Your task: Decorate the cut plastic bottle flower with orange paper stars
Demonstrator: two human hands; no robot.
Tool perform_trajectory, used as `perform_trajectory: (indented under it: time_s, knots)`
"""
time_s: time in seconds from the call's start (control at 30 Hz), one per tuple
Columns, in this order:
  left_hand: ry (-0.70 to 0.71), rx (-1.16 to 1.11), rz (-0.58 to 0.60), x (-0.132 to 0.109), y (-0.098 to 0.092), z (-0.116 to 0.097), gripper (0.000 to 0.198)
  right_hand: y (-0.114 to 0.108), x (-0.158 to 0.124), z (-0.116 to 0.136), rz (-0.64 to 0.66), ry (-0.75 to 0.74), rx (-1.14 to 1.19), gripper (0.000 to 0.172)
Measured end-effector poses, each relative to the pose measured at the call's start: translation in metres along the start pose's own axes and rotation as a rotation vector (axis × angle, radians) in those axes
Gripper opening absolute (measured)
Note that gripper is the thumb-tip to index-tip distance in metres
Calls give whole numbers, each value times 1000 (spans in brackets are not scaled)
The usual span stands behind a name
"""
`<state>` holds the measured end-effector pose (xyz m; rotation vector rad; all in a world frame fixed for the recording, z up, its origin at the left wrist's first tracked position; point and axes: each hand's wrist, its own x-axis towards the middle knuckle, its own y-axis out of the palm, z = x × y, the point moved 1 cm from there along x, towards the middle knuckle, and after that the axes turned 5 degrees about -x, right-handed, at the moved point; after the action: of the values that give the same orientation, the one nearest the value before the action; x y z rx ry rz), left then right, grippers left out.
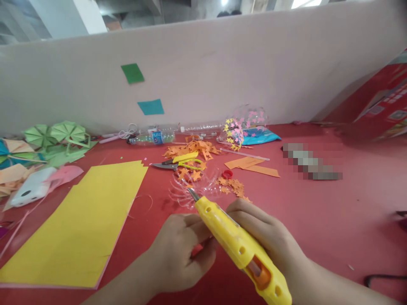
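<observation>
A yellow hot glue gun [235, 237] points away from me, its metal nozzle toward the middle of the table. My right hand [267, 231] is wrapped around its far side. Just left of the gun, my left hand [182, 252] is closed in a pinch, and whatever its fingers hold is hidden. Beyond the nozzle lies a clear plastic piece cut into curled strips [181, 192], with orange paper stars [233, 186] and a red bottle cap ring [227, 174] beside it. Yellow-handled scissors [168, 165] and a yellow utility knife [187, 157] lie behind.
Yellow paper sheets [82, 224] cover the left side, near a white device [33, 186] and green folded paper [68, 133]. Plastic bottles [155, 136], orange scraps [193, 148], orange strips [252, 164] and a star-covered plastic piece [244, 123] sit toward the white partition [203, 72].
</observation>
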<state>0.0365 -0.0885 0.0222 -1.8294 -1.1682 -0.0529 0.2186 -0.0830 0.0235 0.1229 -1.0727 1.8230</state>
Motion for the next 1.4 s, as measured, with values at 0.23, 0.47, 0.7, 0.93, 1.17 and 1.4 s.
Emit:
perform_trajectory:
  time_s: [0.23,0.47,0.7,0.93,1.17,1.4]
  knots:
    - [28,-19,-33,2,-1,2,17,2,3,0,-27,2,24,7]
    - [-161,-130,6,1,3,4,22,0,1,1,-68,-82,-86,16]
    - [-333,-440,23,2,7,-1,21,3,1,5,-61,-115,-41,31]
    - [-302,-317,19,3,8,3,23,9,-6,-4,-85,11,64,10]
    - [-296,-263,93,5,6,2,26,6,-1,-8,-142,59,53,14]
    - [-347,-255,60,3,8,3,25,10,-4,-12,-87,111,34,17]
